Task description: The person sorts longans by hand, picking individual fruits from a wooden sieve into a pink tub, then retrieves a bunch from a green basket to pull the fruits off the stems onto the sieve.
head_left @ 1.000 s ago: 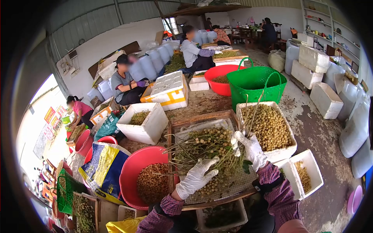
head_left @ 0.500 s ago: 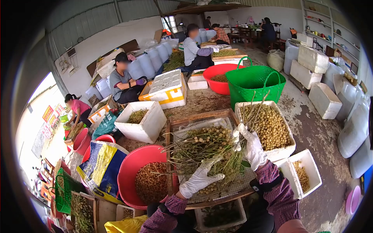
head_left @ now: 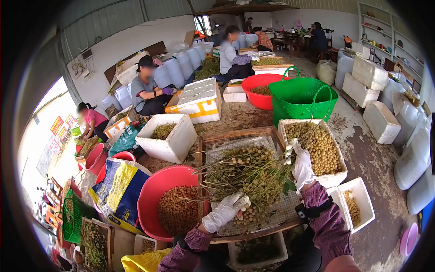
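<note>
A heap of cut stems with small round tan fruits, which look like longans, lies across a wood-framed wire mesh screen in front of me. My right hand, in a white glove, is closed around stems at the heap's right end. My left hand, gloved too, sits at the heap's near edge with its fingers curled in. What lies between those fingers is hidden. Loose fruits show beneath the stems near my left hand.
Left of the screen stands a red basin of fruits. A foam box full of fruits is at right, a smaller foam box below it. Beyond are a green basket and a red tub. Several people sit working farther back.
My left hand has gone from spread fingers to curled ones and shifted slightly left. My right hand has turned, and the long stems standing upright beside it have come down.
</note>
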Demonstrator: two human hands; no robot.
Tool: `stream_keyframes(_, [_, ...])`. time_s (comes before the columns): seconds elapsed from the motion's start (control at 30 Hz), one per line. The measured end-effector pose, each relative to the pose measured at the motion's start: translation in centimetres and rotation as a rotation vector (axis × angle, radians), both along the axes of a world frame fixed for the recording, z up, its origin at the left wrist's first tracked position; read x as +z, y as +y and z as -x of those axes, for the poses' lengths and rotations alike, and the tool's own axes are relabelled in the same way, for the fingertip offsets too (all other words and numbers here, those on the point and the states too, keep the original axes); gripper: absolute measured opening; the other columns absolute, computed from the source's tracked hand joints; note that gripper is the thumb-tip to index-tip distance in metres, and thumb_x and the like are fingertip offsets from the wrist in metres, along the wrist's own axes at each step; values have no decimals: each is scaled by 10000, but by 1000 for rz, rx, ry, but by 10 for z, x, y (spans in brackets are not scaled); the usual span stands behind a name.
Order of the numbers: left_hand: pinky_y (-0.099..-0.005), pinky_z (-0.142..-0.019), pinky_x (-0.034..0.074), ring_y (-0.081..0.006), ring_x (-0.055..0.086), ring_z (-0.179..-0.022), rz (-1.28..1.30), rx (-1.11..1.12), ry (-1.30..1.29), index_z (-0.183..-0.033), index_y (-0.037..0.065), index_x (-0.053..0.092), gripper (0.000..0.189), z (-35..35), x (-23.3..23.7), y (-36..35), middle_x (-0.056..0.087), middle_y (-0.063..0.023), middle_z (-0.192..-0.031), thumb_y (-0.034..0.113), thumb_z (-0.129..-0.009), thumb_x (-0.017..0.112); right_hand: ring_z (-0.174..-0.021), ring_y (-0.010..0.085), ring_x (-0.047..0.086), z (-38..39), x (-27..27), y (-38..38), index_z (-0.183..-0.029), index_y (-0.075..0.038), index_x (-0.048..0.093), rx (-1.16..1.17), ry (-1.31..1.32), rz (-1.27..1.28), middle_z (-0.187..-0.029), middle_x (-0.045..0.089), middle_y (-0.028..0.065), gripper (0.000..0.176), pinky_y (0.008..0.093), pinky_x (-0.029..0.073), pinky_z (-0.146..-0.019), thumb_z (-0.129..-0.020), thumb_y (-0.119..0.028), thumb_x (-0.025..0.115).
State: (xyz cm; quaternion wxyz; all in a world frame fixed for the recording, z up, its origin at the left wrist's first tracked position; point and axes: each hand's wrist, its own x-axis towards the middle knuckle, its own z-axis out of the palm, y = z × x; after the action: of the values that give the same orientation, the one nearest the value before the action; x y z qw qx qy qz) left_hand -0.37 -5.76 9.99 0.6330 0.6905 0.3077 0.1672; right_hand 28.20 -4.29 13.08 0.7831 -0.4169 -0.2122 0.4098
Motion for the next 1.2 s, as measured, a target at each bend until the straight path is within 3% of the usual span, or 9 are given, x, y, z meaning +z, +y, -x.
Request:
stream_keyframes(0.2, [-307, -699, 487, -165, 603, -758, -828, 147, 228, -979, 44, 639, 149, 33, -11, 10, 632, -97, -858, 175, -913, 609, -543, 123, 559, -42, 12, -7, -820, -70, 617, 55, -73, -39, -697, 620, 25, 230, 251, 455, -481, -893, -285, 653])
stream_keyframes(0.4, [-358, -725, 487, -283, 629, -806, -505, 378, 231, -1004, 40, 640, 163, 33, -32, 41, 654, -163, -898, 137, -881, 596, -659, 142, 634, 46, 31, 4, -862, -5, 629, 511, -536, 167, -745, 641, 47, 190, 276, 493, -554, -901, -190, 647])
stream_keyframes(0.53, [-379, -756, 490, -333, 638, -867, -385, 254, 245, -1014, 26, 640, 184, 35, -32, 28, 666, -179, -931, 143, -886, 580, -676, 317, 665, 135, -12, 39, -932, -20, 663, 443, -1599, 389, -809, 674, 188, 405, 407, 515, -599, -776, -388, 731])
stream_keyframes(0.57, [-249, -652, 478, -95, 574, -719, -414, 244, 279, -1049, 1, 635, 181, 34, -26, 23, 635, -38, -818, 81, -942, 513, -708, 339, 659, 149, -14, 41, -921, -24, 670, 512, -1667, 435, -814, 667, 202, 442, 425, 512, -630, -747, -425, 729])
stream_keyframes(0.63, [-240, -643, 470, -85, 564, -719, -375, 277, 222, -1046, 1, 636, 181, 43, -16, 20, 626, -23, -809, 92, -951, 511, -720, 365, 649, 160, -28, 41, -821, -34, 689, 405, -1768, 290, -728, 648, 185, 308, 447, 503, -637, -735, -330, 684])
stream_keyframes(0.73, [-213, -693, 471, -63, 544, -754, -201, 411, 132, -1058, 13, 637, 181, 52, 14, 20, 616, -10, -857, 133, -961, 542, -740, 373, 643, 144, -6, 38, -824, -34, 686, 328, -1677, 313, -748, 652, 185, 258, 457, 500, -675, -764, -282, 651])
stream_keyframes(0.8, [-225, -781, 480, -87, 574, -863, -448, 421, -78, -1129, 29, 608, 213, 50, 14, 30, 630, -30, -969, 111, -934, 585, -756, 395, 634, 125, 38, 18, -835, -19, 682, 325, -1567, 293, -770, 650, 200, 318, 479, 492, -680, -782, -331, 656])
stream_keyframes(1.0, [-333, -1043, 349, -196, 479, -1193, -606, 133, -303, -1316, 57, 482, 492, -10, 49, 25, 525, -86, -1294, 190, -882, 673, -521, 102, 524, 88, 107, -25, -888, -34, 698, 496, -1106, 89, -620, 612, 25, 204, 279, 421, -498, -898, -232, 650])
stream_keyframes(1.2, [-248, -843, 459, -107, 551, -953, -527, -59, -328, -1145, 39, 564, 215, -44, 31, 19, 606, -24, -1050, 113, -943, 581, -465, 50, 481, 65, 119, -40, -940, 8, 668, 407, -656, -166, -677, 636, 24, 154, 197, 376, -433, -926, -126, 595])
